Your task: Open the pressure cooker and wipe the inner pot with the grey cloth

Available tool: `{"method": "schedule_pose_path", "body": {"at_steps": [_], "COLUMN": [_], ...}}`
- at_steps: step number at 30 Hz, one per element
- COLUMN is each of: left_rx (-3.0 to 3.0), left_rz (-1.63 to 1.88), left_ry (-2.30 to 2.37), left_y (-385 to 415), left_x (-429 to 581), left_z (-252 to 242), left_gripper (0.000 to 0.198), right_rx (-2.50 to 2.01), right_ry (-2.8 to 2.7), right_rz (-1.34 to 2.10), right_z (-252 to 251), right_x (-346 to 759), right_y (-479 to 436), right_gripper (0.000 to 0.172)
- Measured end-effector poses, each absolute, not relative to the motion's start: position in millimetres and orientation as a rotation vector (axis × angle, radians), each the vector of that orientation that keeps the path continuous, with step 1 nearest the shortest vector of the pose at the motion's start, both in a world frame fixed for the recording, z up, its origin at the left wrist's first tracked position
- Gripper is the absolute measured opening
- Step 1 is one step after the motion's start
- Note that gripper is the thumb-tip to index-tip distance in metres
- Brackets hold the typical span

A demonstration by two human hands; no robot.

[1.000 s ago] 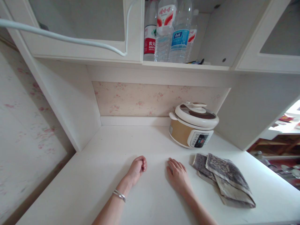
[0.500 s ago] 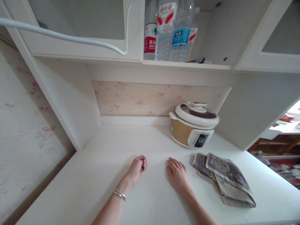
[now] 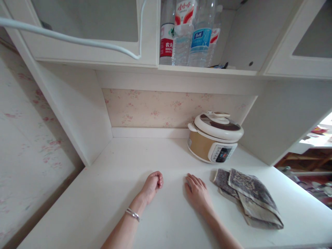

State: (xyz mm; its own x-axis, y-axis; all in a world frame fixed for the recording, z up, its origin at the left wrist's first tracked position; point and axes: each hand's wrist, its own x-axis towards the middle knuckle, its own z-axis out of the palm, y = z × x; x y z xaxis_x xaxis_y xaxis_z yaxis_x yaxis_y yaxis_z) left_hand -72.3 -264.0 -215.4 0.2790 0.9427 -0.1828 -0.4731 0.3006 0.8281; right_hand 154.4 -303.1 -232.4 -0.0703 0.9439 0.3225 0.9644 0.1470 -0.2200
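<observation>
My left hand [image 3: 152,185] rests on the white countertop [image 3: 124,152] with its fingers curled into a fist; nothing shows in it. A silver bracelet [image 3: 133,214] circles that wrist. Palm down, my right hand [image 3: 197,192] lies on the same surface, fingers stretched forward and nothing under them that I can see. Just right of it is a folded grey patterned towel [image 3: 252,193], not touched by the hand. Behind the towel stands an electric pressure cooker [image 3: 215,138], white and gold with its lid on and a control panel facing forward.
Overhead, an open cabinet shelf [image 3: 207,71] holds several plastic bottles [image 3: 181,38]. A white cable [image 3: 85,42] hangs in front of the left cabinet door. White side panels [image 3: 75,103] bound the counter left and right. Shelves with blurred items [image 3: 311,173] appear at the far right.
Both hands keep their place and shape on the counter. Only the camera's view has shifted very slightly.
</observation>
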Motion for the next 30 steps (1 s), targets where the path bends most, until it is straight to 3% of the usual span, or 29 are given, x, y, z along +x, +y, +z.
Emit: {"method": "schedule_pose_path", "body": {"at_steps": [30], "left_rx": [0.74], "left_rz": [1.074], "left_ry": [0.781], "left_y": [-262.1], "left_x": [-72.4], "left_z": [-217.7], "left_gripper": [0.014], "right_rx": [-1.827], "right_ry": [-2.05], "right_rz": [-0.082], "right_z": [-229.1], "right_x": [153.3], "right_y": [-304.7], "right_gripper": [0.036]}}
